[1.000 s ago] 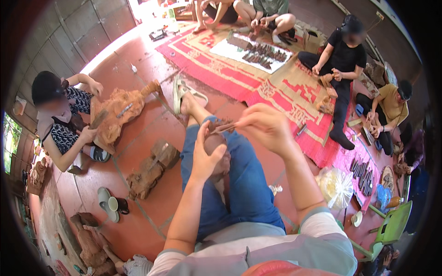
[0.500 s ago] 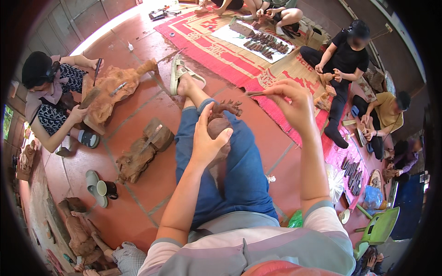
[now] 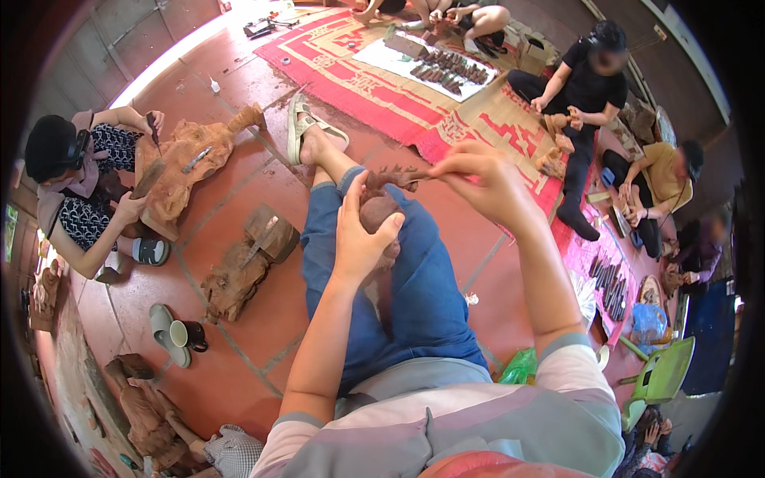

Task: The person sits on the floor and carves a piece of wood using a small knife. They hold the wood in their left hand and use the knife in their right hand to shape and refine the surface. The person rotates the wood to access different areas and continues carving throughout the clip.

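My left hand (image 3: 358, 239) is wrapped round a dark brown wood carving (image 3: 381, 212), which rests over my blue-trousered legs. The carving has a smooth rounded body and a jagged, branch-like part at its far side. Between the fingertips of my right hand (image 3: 484, 182) is a thin stick-like tool (image 3: 426, 174). Its tip meets the jagged end of the carving, or lies just over it; I cannot tell whether they touch. The tool's exact kind is too small to make out.
A carved wood block (image 3: 239, 275) with a blade-like tool on it lies left on the tiles, near a dark mug (image 3: 187, 334) and grey slippers (image 3: 162, 327). Co-workers sit around with carvings. A red mat (image 3: 382, 103) bears rows of tools; a green chair (image 3: 668, 370) stands right.
My right hand has moved left and slightly nearer, bringing the thin tool to the carving's jagged end. My left hand keeps its grip. The co-worker at left has shifted a hand and tool.
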Demonstrator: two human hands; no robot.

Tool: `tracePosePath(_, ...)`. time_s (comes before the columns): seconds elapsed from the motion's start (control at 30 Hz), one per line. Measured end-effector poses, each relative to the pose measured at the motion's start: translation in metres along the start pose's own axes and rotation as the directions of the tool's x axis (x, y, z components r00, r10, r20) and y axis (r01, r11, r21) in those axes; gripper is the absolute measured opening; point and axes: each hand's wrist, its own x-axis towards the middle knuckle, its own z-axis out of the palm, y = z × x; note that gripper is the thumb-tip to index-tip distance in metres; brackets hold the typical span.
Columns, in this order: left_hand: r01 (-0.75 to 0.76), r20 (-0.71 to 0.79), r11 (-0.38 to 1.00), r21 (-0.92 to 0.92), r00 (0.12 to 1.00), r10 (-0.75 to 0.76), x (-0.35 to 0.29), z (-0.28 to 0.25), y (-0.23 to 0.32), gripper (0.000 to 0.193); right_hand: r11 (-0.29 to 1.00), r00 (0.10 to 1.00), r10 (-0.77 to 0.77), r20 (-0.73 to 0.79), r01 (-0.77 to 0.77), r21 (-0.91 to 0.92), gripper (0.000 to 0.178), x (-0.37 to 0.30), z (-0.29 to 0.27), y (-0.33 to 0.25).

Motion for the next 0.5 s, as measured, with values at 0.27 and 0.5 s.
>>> tracePosePath(0.27, 0.013, 0.013, 0.999, 0.045, 1.000, -0.014, 0.002, -0.002, 0.013, 0.076, 0.967, 0.956, 0.252, -0.147, -0.256, -0.005, 0.011, -0.049, 0.017, 0.071)
tracePosePath(0.5, -0.074, -0.130, 0.930, 0.360, 0.983, 0.128, -0.008, 0.011, 0.022, 0.060, 0.474, 0.629, 0.777, 0.024, -0.609, 0.636, 0.014, -0.144, 0.056, 0.067)
